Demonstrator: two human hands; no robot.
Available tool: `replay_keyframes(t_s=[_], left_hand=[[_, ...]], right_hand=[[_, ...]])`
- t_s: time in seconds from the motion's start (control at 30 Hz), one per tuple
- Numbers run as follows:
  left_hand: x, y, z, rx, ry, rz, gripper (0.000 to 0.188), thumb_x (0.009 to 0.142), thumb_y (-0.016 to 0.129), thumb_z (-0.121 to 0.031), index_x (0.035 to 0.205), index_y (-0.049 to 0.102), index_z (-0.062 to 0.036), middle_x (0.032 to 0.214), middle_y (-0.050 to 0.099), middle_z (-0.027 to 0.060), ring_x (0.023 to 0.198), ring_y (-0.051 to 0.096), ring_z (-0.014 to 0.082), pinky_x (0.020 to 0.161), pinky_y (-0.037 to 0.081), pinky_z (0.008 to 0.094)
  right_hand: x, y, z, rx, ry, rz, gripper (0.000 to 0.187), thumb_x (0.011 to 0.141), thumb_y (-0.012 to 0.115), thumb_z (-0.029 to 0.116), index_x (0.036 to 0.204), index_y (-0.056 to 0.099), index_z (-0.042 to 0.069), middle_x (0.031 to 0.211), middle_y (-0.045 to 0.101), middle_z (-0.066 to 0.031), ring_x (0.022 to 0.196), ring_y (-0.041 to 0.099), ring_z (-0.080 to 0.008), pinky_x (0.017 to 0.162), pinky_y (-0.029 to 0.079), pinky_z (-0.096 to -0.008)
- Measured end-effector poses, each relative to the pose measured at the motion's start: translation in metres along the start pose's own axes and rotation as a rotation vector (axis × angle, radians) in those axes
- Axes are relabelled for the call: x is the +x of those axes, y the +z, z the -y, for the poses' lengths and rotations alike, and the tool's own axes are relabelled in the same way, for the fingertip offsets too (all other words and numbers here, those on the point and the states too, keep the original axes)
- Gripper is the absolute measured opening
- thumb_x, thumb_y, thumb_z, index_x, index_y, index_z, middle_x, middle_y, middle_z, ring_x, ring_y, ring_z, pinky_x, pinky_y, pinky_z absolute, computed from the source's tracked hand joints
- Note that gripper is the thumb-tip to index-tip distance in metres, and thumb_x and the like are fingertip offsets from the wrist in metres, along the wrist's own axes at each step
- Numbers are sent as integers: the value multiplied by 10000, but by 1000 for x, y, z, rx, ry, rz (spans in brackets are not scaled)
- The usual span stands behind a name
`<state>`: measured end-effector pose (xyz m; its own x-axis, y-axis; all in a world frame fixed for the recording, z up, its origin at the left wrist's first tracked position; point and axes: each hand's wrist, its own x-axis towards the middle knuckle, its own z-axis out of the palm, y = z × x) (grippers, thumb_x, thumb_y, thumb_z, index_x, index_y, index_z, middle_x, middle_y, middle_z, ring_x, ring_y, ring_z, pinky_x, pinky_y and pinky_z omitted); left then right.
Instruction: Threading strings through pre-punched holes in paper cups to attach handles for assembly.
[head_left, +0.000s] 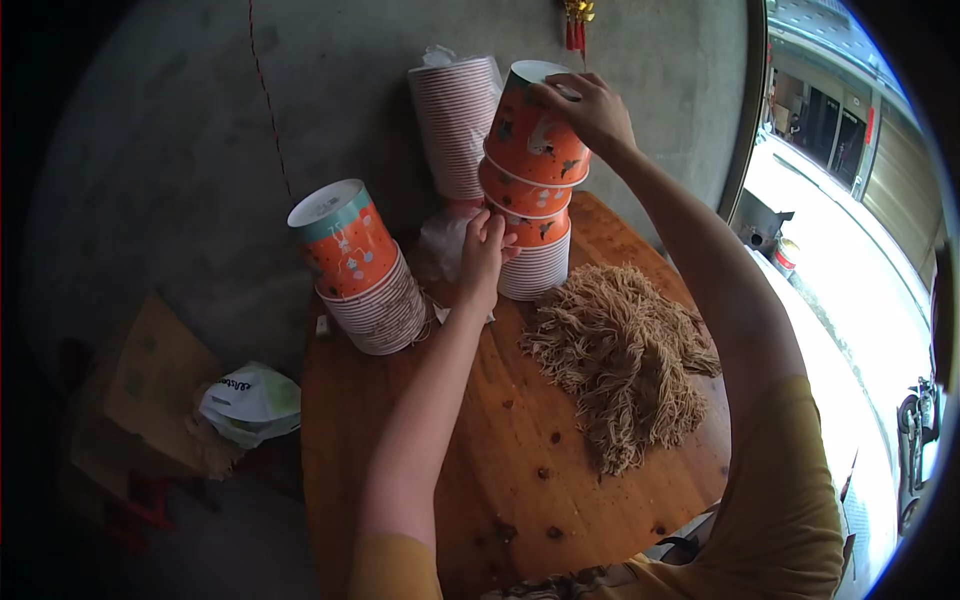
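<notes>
A tall stack of upside-down orange paper tubs (540, 150) stands toward the back of the table, its upper tubs set loosely over the nested white rims below. My right hand (590, 110) is closed over the base of the topmost tub, fingers on its upper edge. Lower down, my left hand (486, 250) is at the stack's left side with its fingers curled; whatever is in them is hidden. A second stack of nested paper tubs (350, 250), teal and orange on top, leans at the left, with thin string around its rims.
A large heap of tan strings (630, 360) lies on the wooden table (500, 480), right of the middle. Behind stands a tall column of white tubs (455, 125) in clear plastic by the wall. A cardboard box (140, 390) and a white-green bag (252, 402) are at left.
</notes>
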<state>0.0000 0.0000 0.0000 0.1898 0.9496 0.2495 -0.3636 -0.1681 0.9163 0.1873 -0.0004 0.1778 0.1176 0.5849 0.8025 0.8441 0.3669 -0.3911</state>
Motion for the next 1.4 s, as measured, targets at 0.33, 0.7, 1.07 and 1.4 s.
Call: replay_keyframes(t_s=[0.33, 0.7, 1.07, 1.4], left_hand=[[14, 24, -3, 284, 80, -14, 626, 917, 572, -345, 1433, 275, -149, 1199, 477, 49, 963, 532, 133, 701, 499, 261], [-83, 17, -31, 301, 296, 51, 489, 977, 398, -356, 1368, 397, -63, 1340, 448, 84, 1219, 448, 171, 1006, 381, 328], [-284, -7, -62, 731, 170, -130, 299, 992, 438, -210, 1230, 488, -36, 1151, 550, 129, 1050, 528, 204, 890, 428, 339], [-297, -10, -87, 1610, 263, 324, 246, 857, 481, -33, 1068, 598, -81, 837, 570, 93, 859, 557, 256, 972, 357, 470]], right_hand=[[-19, -29, -23, 298, -99, -509, 417, 822, 656, 437, 1091, 662, 118, 1113, 578, -139, 1071, 559, -262, 925, 419, -327], [-186, -84, -15, 1501, 617, -157, 545, 908, 458, 572, 1240, 476, 139, 1198, 558, -45, 1124, 544, -201, 973, 434, -394], [-314, -68, 70, 1440, 1093, 760, 713, 910, 440, 586, 1418, 334, 96, 1369, 453, -63, 1246, 422, -182, 1057, 307, -333], [-307, -142, -67, 552, 659, 361, 240, 937, 540, 202, 1060, 635, 20, 860, 674, -48, 750, 627, -107, 670, 502, -254]])
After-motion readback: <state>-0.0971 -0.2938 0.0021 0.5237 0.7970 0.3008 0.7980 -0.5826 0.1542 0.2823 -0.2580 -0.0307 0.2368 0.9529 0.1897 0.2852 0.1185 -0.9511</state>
